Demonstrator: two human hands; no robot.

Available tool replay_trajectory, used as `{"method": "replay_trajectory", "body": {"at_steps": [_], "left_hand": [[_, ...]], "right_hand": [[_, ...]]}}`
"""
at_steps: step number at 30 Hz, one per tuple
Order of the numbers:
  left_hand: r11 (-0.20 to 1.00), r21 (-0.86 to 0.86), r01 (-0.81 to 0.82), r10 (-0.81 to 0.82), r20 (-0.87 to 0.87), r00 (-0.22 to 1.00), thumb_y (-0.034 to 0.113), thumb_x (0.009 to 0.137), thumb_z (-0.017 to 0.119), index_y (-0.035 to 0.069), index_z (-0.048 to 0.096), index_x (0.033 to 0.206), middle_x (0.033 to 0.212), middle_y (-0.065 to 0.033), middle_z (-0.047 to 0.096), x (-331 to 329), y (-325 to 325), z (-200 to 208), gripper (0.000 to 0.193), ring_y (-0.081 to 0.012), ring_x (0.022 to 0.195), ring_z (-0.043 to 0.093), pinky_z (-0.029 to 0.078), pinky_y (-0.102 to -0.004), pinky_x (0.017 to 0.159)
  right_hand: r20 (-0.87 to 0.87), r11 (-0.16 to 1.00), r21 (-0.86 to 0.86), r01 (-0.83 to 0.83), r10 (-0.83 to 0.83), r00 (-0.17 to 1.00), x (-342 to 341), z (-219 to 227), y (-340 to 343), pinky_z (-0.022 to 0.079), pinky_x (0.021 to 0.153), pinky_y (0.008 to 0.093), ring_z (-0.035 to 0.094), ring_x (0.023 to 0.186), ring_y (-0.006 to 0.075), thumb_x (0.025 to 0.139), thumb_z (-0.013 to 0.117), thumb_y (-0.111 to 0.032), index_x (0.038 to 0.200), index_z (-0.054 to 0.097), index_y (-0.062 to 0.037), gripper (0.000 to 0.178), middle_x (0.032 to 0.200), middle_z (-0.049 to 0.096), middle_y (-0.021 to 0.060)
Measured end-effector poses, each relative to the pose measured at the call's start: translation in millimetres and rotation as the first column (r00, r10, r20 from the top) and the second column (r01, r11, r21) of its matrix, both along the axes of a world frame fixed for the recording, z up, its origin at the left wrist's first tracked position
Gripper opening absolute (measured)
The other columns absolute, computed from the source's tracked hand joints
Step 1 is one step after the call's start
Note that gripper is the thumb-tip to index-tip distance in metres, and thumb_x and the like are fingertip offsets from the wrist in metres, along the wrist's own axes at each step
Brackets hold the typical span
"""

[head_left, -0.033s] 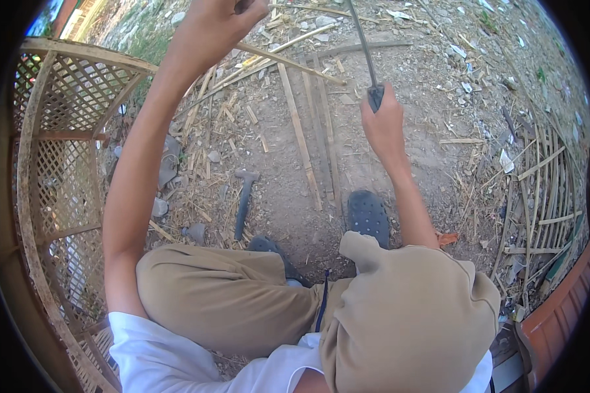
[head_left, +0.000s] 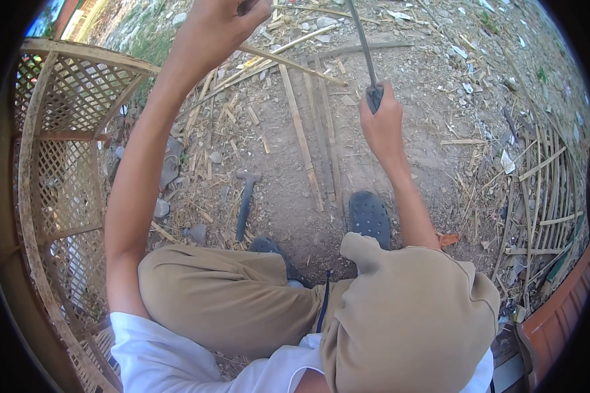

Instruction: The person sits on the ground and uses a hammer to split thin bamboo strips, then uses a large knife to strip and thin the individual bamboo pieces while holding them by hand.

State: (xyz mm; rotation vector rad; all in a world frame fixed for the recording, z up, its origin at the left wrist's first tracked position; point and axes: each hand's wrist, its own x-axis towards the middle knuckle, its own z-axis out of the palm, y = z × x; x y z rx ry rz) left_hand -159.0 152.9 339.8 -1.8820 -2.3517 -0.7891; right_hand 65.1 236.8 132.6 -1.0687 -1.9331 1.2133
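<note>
My left hand (head_left: 233, 19) is raised at the top edge with its fingers curled closed. The frame cuts it off, so what it may grip is hidden. A pale wooden strip (head_left: 295, 64) shows from behind that wrist and slants down to the right; whether the hand touches it I cannot tell. My right hand (head_left: 382, 118) is wrapped round the black handle of a long, narrow knife (head_left: 362, 46), seen nearly edge-on, its blade pointing up and away. A hammer (head_left: 246, 204) lies on the dirt left of my feet. Several thin wooden strips (head_left: 300, 134) lie ahead of my shoes.
A wooden lattice frame (head_left: 65, 177) stands along the left. Bundled slats (head_left: 557, 190) lie at the right, near a reddish-brown plastic piece (head_left: 560, 314). My dark clogs (head_left: 370, 219) rest on dirt strewn with stones, wood chips and litter.
</note>
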Motion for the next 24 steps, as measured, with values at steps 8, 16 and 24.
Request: {"method": "replay_trajectory", "body": {"at_steps": [8,16,24], "left_hand": [[0.999,-0.013,0.034,-0.035,-0.078,0.996,0.013,0.096,0.063,-0.008,0.053,0.076,0.059,-0.0143,0.045,10,-7,1,0.031,-0.0152,0.054,0.044,0.038,-0.0368,0.054],[0.996,0.001,0.089,-0.088,-0.067,0.994,0.01,0.097,0.063,-0.008,0.051,0.075,0.058,-0.0118,0.045,12,-6,0,0.031,-0.0145,0.054,0.043,0.038,-0.036,0.054],[0.998,-0.024,0.06,-0.061,-0.047,0.997,0.008,0.097,0.062,-0.008,0.051,0.074,0.058,-0.0117,0.046,24,4,2,0.03,-0.0134,0.055,0.043,0.038,-0.0353,0.053]], "right_hand": [[0.407,0.975,0.037,-0.218,0.185,0.895,-2,-101,-1,0.051,0.08,0.0599,0.066,0.094,0.0548,0.091,0.063,-0.004,0.108,0.053,0.008,0.023,0.09,0.068,0.0354],[0.099,0.994,0.014,-0.106,0.105,0.99,-5,-11,-18,0.05,0.069,0.0557,0.069,0.082,0.0514,0.091,0.064,-0.002,0.108,0.051,0.0077,0.023,0.08,0.067,0.032],[0.376,0.959,0.157,-0.235,0.162,0.912,-2,-100,-1,0.053,0.074,0.0582,0.069,0.084,0.0535,0.09,0.063,0.002,0.108,0.051,0.0081,0.023,0.081,0.068,0.0333]]}}
